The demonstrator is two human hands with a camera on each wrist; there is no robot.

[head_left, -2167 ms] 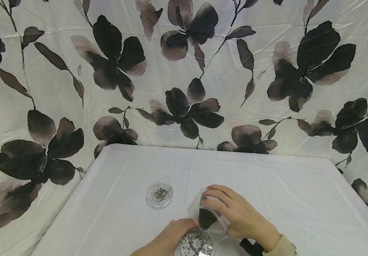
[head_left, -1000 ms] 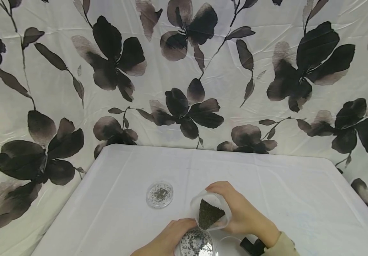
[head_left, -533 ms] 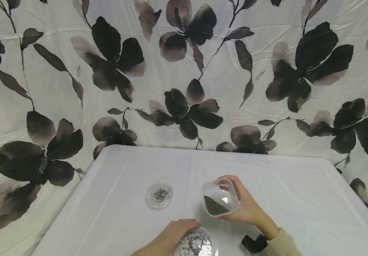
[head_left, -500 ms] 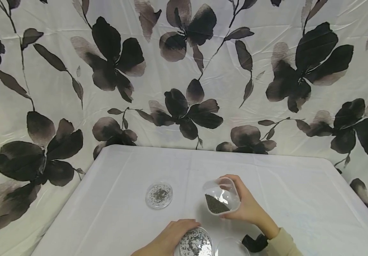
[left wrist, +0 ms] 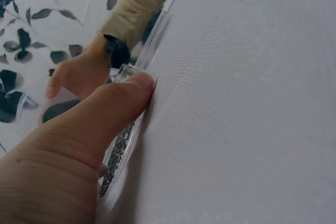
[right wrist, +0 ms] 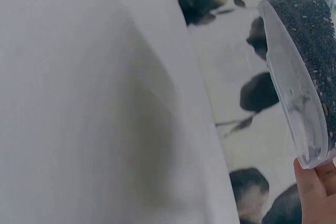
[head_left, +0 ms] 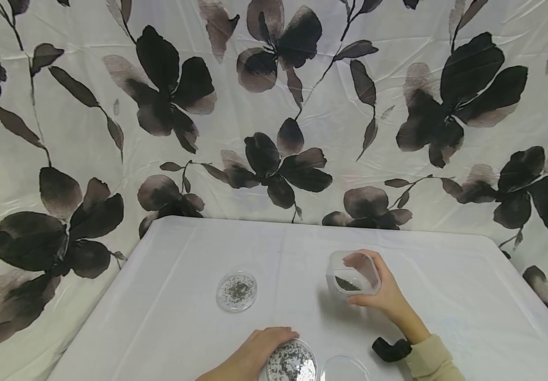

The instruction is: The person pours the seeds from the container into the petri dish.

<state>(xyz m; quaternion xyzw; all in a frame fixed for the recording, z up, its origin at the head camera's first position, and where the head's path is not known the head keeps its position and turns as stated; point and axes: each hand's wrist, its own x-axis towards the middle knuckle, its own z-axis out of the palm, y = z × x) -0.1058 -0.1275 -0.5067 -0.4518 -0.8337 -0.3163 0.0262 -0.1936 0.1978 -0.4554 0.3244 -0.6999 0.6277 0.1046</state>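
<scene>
My right hand (head_left: 384,291) grips a clear plastic tub (head_left: 338,264) by its side, above the table at mid right. A small bank of dark, seed-like grains lies in the tub; in the right wrist view the grains show through the wall of the tub (right wrist: 295,85). At the front edge of the head view, my left hand (head_left: 257,354) holds the rim of a round clear dish (head_left: 293,364) scattered with dark grains. The left wrist view shows that thumb (left wrist: 113,103) on the dish's rim. Part of the dish is cut off by the frame.
A second round clear dish (head_left: 237,291) with a sprinkle of grains sits farther back to the left. Beside the held dish lies a clear round lid-like piece (head_left: 345,369). A black device (head_left: 391,350) is at my right wrist. A floral sheet (head_left: 274,106) hangs behind the white table (head_left: 183,275).
My right hand has carried the tub away from the front dish, to the right and back, turning it more upright so its grains slid down. The left hand has stayed at the dish.
</scene>
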